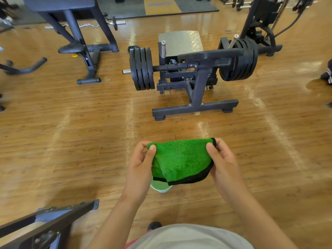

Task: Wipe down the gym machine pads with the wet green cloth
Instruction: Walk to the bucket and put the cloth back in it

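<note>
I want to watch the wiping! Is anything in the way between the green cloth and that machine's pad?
Nothing visible is in the way. The left hand and right hand pinch the green cloth over a small bucket, and only bare floor lies between it and the machine, whose black pad sits on top.

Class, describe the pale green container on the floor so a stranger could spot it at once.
Start at the black plate-loaded machine mid-floor, then come nearer to the fluffy green, black-edged cloth held by the left hand and right hand. Below its hanging edge peeks a small pale green round container on the wooden floor, the only pastel thing among dark frames.
</note>
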Tool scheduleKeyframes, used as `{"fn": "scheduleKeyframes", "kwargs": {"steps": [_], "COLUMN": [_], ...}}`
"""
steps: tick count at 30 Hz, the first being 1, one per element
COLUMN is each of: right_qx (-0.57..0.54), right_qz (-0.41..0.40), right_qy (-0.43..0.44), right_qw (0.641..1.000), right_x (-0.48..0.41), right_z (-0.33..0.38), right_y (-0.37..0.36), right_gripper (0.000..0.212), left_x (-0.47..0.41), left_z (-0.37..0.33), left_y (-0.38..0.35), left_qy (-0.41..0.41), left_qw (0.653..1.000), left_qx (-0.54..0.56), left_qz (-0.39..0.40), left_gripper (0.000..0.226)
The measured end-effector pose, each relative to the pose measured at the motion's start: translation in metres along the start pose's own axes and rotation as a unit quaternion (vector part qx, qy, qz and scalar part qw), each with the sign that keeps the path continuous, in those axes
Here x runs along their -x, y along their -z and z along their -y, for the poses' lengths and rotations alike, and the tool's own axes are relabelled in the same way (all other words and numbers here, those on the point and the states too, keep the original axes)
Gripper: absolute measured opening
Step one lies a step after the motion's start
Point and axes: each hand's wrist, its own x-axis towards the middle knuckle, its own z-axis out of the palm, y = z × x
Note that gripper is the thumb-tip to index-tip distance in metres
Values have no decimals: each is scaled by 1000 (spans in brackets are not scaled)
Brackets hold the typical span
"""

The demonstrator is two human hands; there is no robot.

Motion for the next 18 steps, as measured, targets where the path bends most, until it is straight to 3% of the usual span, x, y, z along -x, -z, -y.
{"fn": "scheduleKeyframes", "kwargs": {"steps": [5, 13, 16, 18], "right_qx": [-3, 39, 51, 157], "right_qz": [-16, 64, 54, 18], "right_qy": [-11, -41, -85, -69], "right_qw": [1000, 996, 994, 985], "right_x": [1, -2, -3, 1], "right_z": [4, 15, 8, 2], "right_y": [-1, 3, 6, 6], "right_gripper": [12, 8, 33, 58], "left_x": [1, 1, -1, -2], "left_z": [4, 2, -1, -4], "left_y": [-3, -5, -3, -3], "left_qy": [41, 46, 71, 97], "left_qw": [999, 998, 997, 995], "left_qx": [16, 10, 17, 35], "left_qz": [-21, -33, -28, -8], "left_gripper": [17, 21, 22, 19]}}
